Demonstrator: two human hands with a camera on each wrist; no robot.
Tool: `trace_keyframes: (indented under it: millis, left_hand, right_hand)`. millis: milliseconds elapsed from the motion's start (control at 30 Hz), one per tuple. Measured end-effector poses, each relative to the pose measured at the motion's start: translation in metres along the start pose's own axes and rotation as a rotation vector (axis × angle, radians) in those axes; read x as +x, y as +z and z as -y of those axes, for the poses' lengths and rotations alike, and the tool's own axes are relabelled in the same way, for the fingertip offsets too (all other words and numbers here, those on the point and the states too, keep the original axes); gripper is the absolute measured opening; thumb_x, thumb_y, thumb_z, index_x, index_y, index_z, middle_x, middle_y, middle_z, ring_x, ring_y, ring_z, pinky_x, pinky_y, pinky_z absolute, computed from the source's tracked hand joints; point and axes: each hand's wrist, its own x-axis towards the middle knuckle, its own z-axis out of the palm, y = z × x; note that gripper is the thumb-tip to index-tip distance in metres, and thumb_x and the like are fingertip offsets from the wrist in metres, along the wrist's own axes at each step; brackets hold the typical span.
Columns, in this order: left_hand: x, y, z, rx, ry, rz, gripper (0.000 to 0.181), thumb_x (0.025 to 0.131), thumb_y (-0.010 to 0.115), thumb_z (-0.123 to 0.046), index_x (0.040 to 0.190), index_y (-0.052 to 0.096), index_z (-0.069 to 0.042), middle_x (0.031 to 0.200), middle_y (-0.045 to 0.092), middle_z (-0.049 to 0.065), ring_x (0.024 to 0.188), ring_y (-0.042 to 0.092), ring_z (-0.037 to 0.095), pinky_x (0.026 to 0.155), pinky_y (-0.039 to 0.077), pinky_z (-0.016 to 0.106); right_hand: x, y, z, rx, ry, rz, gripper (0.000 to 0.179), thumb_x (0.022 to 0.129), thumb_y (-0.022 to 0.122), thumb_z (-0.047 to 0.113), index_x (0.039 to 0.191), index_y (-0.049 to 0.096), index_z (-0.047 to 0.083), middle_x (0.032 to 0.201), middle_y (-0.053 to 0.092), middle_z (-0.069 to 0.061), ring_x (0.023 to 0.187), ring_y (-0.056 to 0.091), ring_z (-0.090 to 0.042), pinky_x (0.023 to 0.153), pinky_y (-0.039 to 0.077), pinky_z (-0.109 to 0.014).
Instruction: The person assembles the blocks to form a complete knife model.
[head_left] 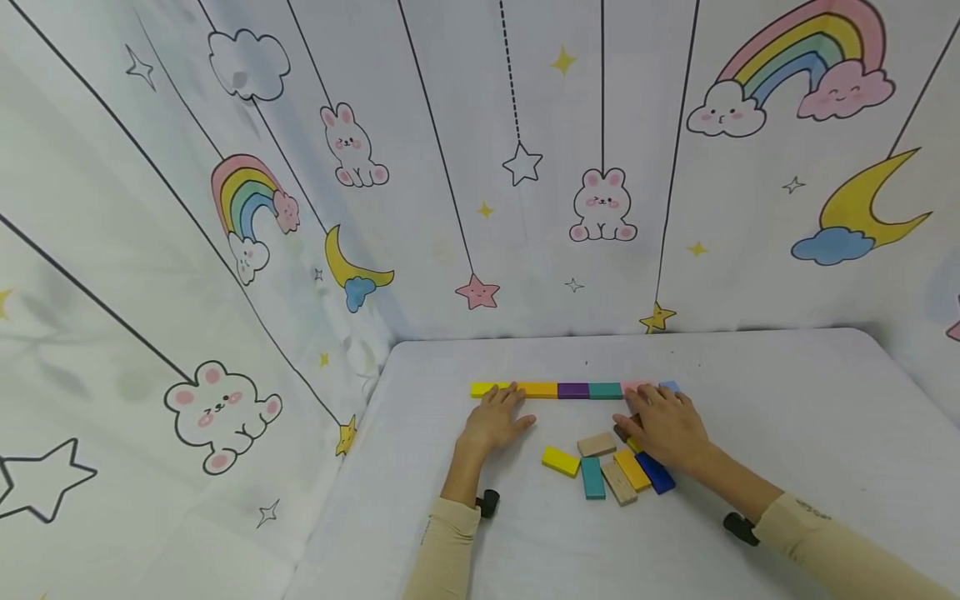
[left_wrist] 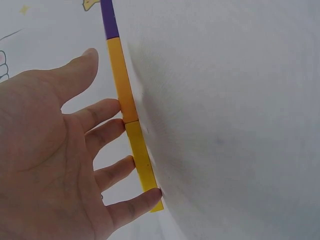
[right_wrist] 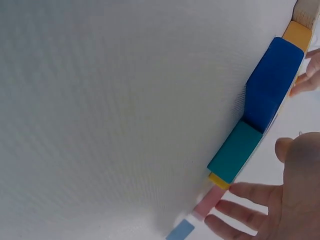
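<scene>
At 12 o'clock, beyond white-covered table (head_left: 810,433): printed backdrop (head_left: 427,167). Block row (head_left: 573,391), 11 o'clock of loose block cluster (head_left: 592,479): yellow, orange, purple, teal, pink, light blue. Right hand (head_left: 667,427), 2 o'clock of cluster: fingers extended, slightly spread, touching pink block (right_wrist: 209,201). Left hand (head_left: 493,419), 10 o'clock of cluster: fingers extended, spread, touching row's orange block (left_wrist: 122,80) and yellow block (left_wrist: 141,155). Light blue block (right_wrist: 180,230): 3 o'clock of pink block, narrow gap between.

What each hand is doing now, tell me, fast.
Left hand: open, touching the end yellow block, gripping nothing.
Right hand: open, fingers at the pink block, gripping nothing.
</scene>
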Motion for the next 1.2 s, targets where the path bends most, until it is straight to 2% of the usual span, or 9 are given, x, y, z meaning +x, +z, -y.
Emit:
trace_keyframes:
  millis: [200,333,467,667,867,1200]
  left_hand:
    - [-0.001,-0.001,0.001,-0.014,-0.004,0.002,0.065,0.106,0.052,-0.054,0.161,0.043,-0.019,0.171,0.030,0.001,0.158,0.024,0.034,0.122,0.034,0.058]
    - [0.000,-0.001,0.001,-0.019,-0.003,0.005,0.064,0.107,0.051,-0.052,0.161,0.042,-0.018,0.171,0.030,0.002,0.158,0.023,0.034,0.122,0.032,0.058]
    - [0.000,0.000,0.002,-0.017,0.003,0.010,0.064,0.107,0.051,-0.053,0.161,0.042,-0.020,0.171,0.030,0.001,0.158,0.023,0.034,0.122,0.033,0.057]
    - [0.000,-0.001,0.003,-0.017,0.005,0.005,0.065,0.106,0.052,-0.055,0.161,0.042,-0.021,0.170,0.031,0.000,0.157,0.025,0.033,0.122,0.034,0.056]
    - [0.001,0.002,0.004,-0.011,0.009,0.001,0.064,0.106,0.053,-0.054,0.160,0.044,-0.020,0.170,0.032,0.000,0.157,0.027,0.034,0.120,0.036,0.057]
    - [-0.002,-0.003,0.001,-0.008,0.005,-0.009,0.064,0.106,0.054,-0.053,0.159,0.045,-0.020,0.170,0.033,0.001,0.156,0.027,0.035,0.120,0.037,0.058]
  right_hand:
    - [-0.003,0.001,0.006,0.060,0.019,0.001,0.058,0.102,0.065,0.046,0.139,0.062,0.001,0.144,0.057,-0.024,0.135,0.050,-0.048,0.111,0.036,-0.074]
    - [-0.011,-0.002,0.017,0.113,-0.004,0.007,0.054,0.102,0.065,0.047,0.134,0.066,0.004,0.142,0.059,-0.022,0.133,0.053,-0.045,0.111,0.038,-0.071]
    - [-0.020,-0.006,0.028,0.169,-0.051,0.035,0.052,0.103,0.063,0.048,0.134,0.069,0.007,0.142,0.062,-0.018,0.132,0.056,-0.041,0.112,0.040,-0.067]
    - [-0.032,-0.007,0.036,0.241,-0.170,0.056,0.041,0.102,0.065,0.046,0.124,0.076,0.013,0.134,0.068,-0.007,0.125,0.062,-0.031,0.109,0.048,-0.059]
    - [-0.041,-0.006,0.038,0.229,-0.207,0.096,0.042,0.102,0.061,0.054,0.122,0.076,0.019,0.130,0.068,0.001,0.123,0.062,-0.023,0.109,0.050,-0.053]
    - [-0.043,-0.008,0.043,0.176,-0.279,0.113,0.051,0.102,0.063,0.052,0.130,0.073,0.010,0.134,0.068,-0.005,0.126,0.062,-0.026,0.112,0.047,-0.056]
